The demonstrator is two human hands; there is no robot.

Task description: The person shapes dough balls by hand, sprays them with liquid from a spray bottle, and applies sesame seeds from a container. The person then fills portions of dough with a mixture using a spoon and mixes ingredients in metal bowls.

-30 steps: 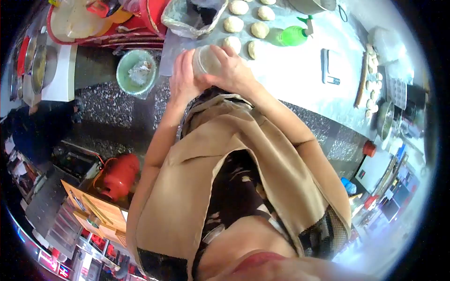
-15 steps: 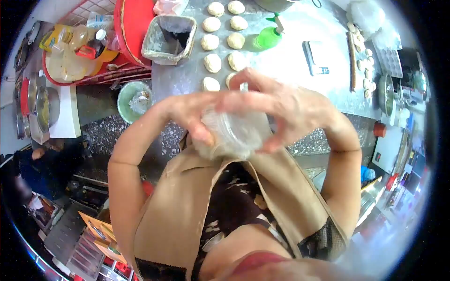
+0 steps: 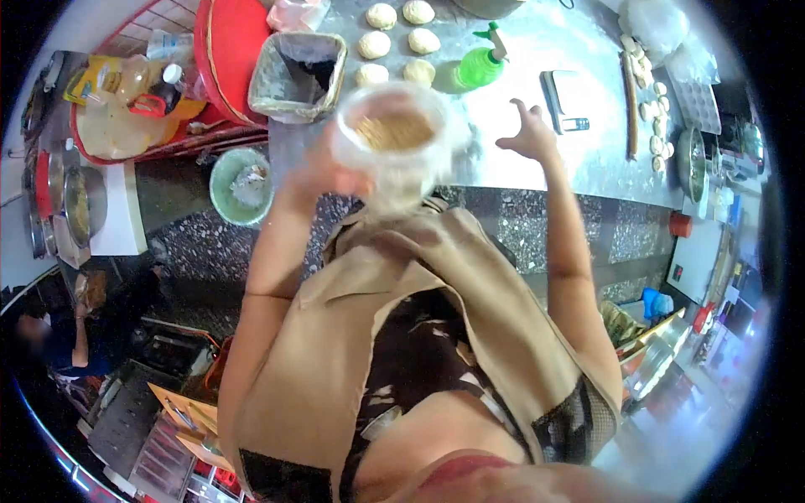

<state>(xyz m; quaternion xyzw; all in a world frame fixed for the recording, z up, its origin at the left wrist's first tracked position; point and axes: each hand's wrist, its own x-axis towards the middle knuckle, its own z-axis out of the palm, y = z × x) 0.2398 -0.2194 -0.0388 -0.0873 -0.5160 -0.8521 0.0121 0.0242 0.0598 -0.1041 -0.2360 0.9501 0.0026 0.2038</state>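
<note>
My left hand is wrapped around the side of a translucent plastic jar, held above the table's near edge. The jar's wide round mouth faces up, and tan, grainy contents show inside it. Motion smears the jar and the fingers on it. Out to the right, my right hand hovers over the table with thumb and fingers apart and nothing visible in it. Beyond the jar sit pale dough balls in two rows. A kitchen scale lies just past my right hand.
On the metal table stand a green spray bottle and a lined square bin. Dough pieces and a rolling pin lie at the right. A green bucket is below left. Another person is at far left.
My right hand has left the jar and moved right, its fingers spreading. My left hand has carried the jar forward and slightly up, and its open mouth and contents now show.
</note>
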